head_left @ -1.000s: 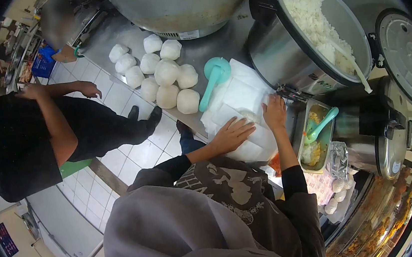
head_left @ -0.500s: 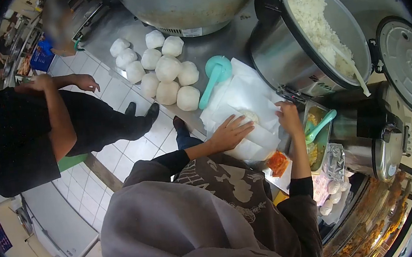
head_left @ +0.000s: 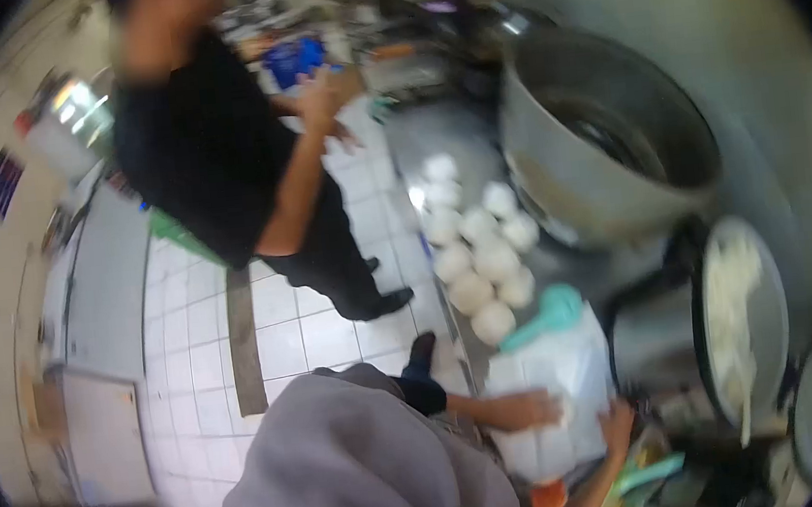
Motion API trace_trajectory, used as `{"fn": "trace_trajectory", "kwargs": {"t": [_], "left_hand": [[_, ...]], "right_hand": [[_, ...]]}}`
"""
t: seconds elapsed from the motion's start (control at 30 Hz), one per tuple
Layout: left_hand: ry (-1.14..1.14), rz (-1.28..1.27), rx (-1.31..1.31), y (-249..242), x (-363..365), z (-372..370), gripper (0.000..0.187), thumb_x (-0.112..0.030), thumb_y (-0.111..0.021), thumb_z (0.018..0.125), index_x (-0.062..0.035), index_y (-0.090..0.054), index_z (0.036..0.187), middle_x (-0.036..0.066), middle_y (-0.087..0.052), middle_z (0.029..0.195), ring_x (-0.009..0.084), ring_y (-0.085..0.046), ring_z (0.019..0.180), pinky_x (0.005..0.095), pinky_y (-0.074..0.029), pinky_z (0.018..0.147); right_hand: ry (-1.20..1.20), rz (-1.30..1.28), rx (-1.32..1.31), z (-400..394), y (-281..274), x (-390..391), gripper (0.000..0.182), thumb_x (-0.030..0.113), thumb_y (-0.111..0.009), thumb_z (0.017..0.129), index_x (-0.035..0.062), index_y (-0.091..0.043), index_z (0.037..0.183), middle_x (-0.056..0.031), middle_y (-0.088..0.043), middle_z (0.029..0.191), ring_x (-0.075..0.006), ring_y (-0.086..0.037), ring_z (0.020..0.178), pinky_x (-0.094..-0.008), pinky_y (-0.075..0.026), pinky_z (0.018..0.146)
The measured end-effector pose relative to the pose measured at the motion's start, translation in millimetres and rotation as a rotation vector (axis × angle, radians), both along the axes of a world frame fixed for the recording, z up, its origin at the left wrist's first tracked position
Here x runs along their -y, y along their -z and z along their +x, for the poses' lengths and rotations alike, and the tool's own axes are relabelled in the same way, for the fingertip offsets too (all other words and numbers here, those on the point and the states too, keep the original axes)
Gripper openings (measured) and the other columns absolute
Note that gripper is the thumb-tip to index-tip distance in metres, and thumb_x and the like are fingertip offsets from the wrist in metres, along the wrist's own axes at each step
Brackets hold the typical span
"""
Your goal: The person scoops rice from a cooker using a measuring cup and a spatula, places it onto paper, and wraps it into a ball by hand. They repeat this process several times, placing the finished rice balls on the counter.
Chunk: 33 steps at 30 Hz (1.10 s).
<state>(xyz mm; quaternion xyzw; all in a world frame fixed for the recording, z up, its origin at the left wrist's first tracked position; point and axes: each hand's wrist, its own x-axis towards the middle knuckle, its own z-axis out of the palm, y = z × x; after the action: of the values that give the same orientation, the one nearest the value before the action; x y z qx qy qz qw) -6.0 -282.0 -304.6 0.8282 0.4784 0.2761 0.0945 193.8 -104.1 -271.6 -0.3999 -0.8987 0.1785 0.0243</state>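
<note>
White paper sheets [head_left: 508,378] lie in a stack on the metal counter. My left hand [head_left: 529,409] rests low over them, blurred, with its fingers stretched out beside a small white mound of rice [head_left: 567,411]. At the right edge of the sheets is my right hand [head_left: 618,423]; its fingers are too smeared to show whether they grip the paper. A turquoise rice scoop [head_left: 555,307] lies across the far end of the stack. Close to my right forearm, a red-orange packet [head_left: 549,499] is partly in view.
Several white wrapped bundles [head_left: 496,259] sit beyond the scoop. A large metal pot [head_left: 566,177] stands behind them. An open rice cooker [head_left: 659,356] is on the right, near another turquoise utensil [head_left: 652,473]. A person in black [head_left: 219,164] stands on the tiled floor, left.
My view has swung up and left, blurring the picture and bringing more of the pot and the other person into sight. Both hands stay by the paper sheets.
</note>
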Motion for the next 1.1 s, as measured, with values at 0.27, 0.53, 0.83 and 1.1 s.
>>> {"fn": "trace_trajectory", "kwargs": {"t": [0.27,0.53,0.83,1.1], "left_hand": [[0.043,0.085,-0.020,17,4,0,0.049,-0.016,-0.047,0.077,-0.0075,-0.040,0.125,0.011,-0.039,0.129,0.0335,-0.033,0.121,0.0475,-0.020,0.103],[0.033,0.323,0.089,22,-2,-6,0.038,-0.017,-0.052,0.076,-0.0026,-0.051,0.111,0.012,-0.048,0.115,0.0305,-0.042,0.112,0.0478,-0.027,0.099],[0.091,0.189,-0.001,-2,-24,-37,0.053,-0.036,-0.060,0.073,-0.0013,-0.046,0.110,0.012,-0.048,0.106,0.0258,-0.045,0.106,0.0464,-0.024,0.100],[0.215,0.109,-0.122,6,-48,-67,0.035,-0.028,-0.062,0.070,-0.0095,-0.050,0.098,0.003,-0.054,0.089,0.0203,-0.048,0.096,0.0437,-0.025,0.096]], "right_hand": [[-0.268,-0.035,0.013,-40,-43,101,0.045,-0.008,-0.055,0.061,-0.0040,-0.055,0.106,-0.0172,-0.050,0.079,-0.0321,-0.050,0.078,-0.0374,-0.042,0.070],[-0.012,0.219,-0.058,-47,-23,149,0.047,-0.008,-0.042,0.068,-0.0073,-0.046,0.116,-0.0166,-0.047,0.084,-0.0327,-0.045,0.084,-0.0405,-0.038,0.077],[0.095,0.240,-0.072,-43,-4,172,0.046,0.009,-0.044,0.079,-0.0035,-0.040,0.122,-0.0178,-0.046,0.091,-0.0330,-0.043,0.086,-0.0421,-0.035,0.082],[0.196,0.212,-0.270,-7,37,175,0.036,0.017,-0.049,0.083,-0.0045,-0.045,0.111,-0.0225,-0.047,0.102,-0.0373,-0.042,0.099,-0.0461,-0.035,0.082]]}}
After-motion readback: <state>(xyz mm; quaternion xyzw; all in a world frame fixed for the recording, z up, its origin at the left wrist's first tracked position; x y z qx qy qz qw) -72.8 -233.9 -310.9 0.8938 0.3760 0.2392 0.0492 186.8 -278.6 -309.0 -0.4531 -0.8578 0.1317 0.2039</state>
